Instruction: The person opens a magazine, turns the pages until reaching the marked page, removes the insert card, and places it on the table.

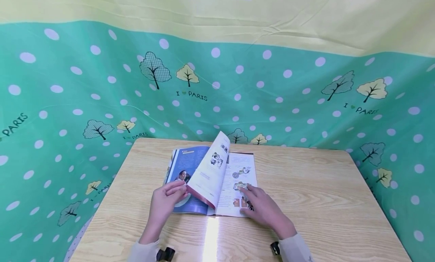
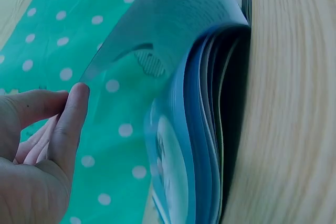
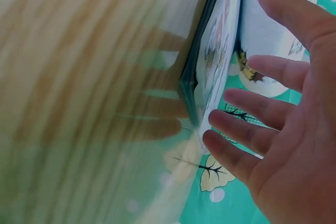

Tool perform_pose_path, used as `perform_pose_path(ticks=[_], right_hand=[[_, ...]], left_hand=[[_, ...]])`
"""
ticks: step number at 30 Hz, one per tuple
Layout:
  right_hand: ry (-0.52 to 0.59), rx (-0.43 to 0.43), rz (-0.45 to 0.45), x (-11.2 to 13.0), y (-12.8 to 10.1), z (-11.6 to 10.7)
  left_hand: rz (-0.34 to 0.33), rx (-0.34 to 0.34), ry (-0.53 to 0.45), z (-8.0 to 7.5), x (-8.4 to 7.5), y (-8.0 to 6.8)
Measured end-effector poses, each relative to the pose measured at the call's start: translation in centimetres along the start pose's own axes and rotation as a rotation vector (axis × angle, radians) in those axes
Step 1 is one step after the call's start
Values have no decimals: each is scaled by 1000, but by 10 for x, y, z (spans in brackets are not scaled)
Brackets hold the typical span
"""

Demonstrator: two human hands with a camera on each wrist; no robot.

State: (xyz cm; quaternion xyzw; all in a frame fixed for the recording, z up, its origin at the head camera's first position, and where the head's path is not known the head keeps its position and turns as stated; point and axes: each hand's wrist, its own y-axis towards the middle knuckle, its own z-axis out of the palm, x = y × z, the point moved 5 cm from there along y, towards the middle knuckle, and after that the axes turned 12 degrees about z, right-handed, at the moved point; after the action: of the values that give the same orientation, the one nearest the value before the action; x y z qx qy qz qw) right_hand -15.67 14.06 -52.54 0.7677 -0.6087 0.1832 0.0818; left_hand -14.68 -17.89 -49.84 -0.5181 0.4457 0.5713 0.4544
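An open magazine (image 1: 188,163) lies on the wooden table (image 1: 312,190). One page (image 1: 211,170) stands lifted and curved over the middle. My left hand (image 1: 167,202) pinches that page's lower edge with its fingertips; in the left wrist view the thumb (image 2: 74,109) meets the corner of the blue page (image 2: 173,19) above the stack of pages (image 2: 195,150). My right hand (image 1: 262,207) lies flat on the lower part of the right-hand page, fingers straight and spread. The right wrist view shows that hand (image 3: 273,129) beside the magazine's edge (image 3: 214,72).
A green dotted cloth (image 1: 238,84) with trees and "I love Paris" print hangs behind and around the table, with yellow cloth above it. Bare wood (image 1: 333,216) stretches right of the magazine and in front of it. The table's edges drop off at both sides.
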Motion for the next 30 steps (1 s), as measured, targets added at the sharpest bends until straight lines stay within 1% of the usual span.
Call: perform_pose_path(ticks=[4, 8, 11, 14, 19, 24, 30], right_hand=[[-25, 50, -19, -3, -3, 3], [-43, 70, -42, -3, -4, 5], [-51, 86, -30, -3, -4, 5], [-50, 94, -15, -3, -4, 5], [-44, 92, -25, -4, -5, 4], [-48, 84, -39, -6, -6, 3], [-39, 109, -28, -8, -6, 2]], left_hand=[[-12, -43, 16, -16, 4, -4], [-37, -80, 81, -32, 11, -9], [-55, -101, 125, -43, 15, -12], [-76, -122, 122, -51, 18, -14], [-109, -140, 102, -60, 20, -16], [-126, -145, 97, -66, 24, -17], [-158, -155, 120, -72, 30, -19]])
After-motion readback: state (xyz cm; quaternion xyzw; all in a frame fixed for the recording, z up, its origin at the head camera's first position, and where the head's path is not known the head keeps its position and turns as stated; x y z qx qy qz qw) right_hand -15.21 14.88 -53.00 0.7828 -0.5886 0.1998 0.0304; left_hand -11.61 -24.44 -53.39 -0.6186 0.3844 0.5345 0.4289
